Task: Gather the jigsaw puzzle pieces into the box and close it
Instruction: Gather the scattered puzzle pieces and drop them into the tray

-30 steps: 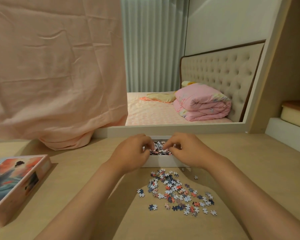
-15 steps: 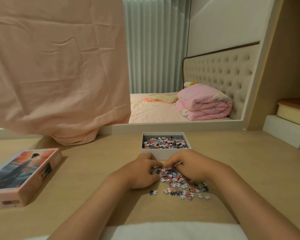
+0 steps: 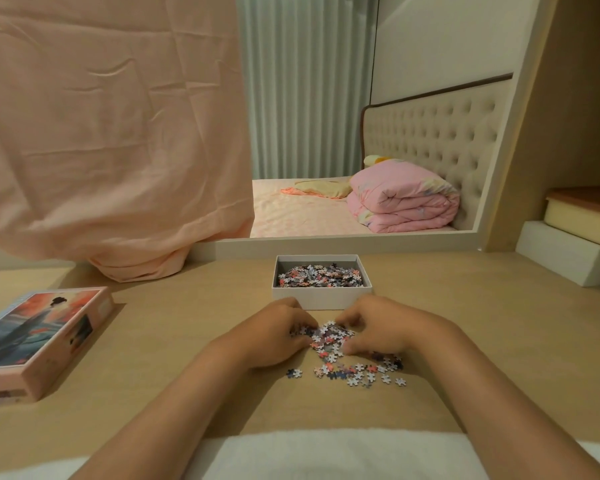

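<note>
Jigsaw pieces [image 3: 329, 337] lie heaped on the table [image 3: 187, 341] just in front of the open box [image 3: 323, 299], which holds more. Left hand [image 3: 274, 336] and right hand [image 3: 378, 329] cup the heap, fingers curled round pieces. A second ago both hands were over the box. The lid [image 3: 39, 334], far left, shows a painted figure; its label is too blurred to read.
</note>
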The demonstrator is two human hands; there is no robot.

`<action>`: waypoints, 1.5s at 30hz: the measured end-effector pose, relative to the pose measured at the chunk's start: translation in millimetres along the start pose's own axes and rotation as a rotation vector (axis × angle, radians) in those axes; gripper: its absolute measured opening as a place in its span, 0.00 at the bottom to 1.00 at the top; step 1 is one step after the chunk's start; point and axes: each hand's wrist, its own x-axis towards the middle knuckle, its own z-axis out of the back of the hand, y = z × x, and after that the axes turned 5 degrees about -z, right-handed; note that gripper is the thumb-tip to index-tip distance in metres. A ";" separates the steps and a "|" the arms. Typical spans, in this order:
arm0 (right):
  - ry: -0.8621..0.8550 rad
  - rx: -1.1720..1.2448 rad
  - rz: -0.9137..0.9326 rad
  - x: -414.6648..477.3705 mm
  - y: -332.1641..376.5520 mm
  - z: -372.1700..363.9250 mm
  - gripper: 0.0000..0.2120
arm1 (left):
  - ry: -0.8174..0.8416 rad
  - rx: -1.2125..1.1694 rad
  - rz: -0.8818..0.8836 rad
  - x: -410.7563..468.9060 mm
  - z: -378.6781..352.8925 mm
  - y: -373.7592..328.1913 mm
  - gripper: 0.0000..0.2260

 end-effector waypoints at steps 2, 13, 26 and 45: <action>-0.027 0.037 0.025 1.6 1.2 -1.5 0.26 | -0.010 -0.031 0.001 -0.8 4.9 -1.2 0.15; 0.197 0.032 -0.272 -17.4 -8.5 17.1 0.40 | 0.221 0.007 0.220 -18.3 34.7 8.8 0.20; 0.000 -0.040 -0.052 2.3 11.9 -7.3 0.21 | 0.154 0.034 0.139 -8.5 10.3 2.3 0.30; -0.223 0.494 0.011 23.2 19.4 -10.4 0.06 | -0.198 -0.349 0.083 17.2 10.9 5.6 0.02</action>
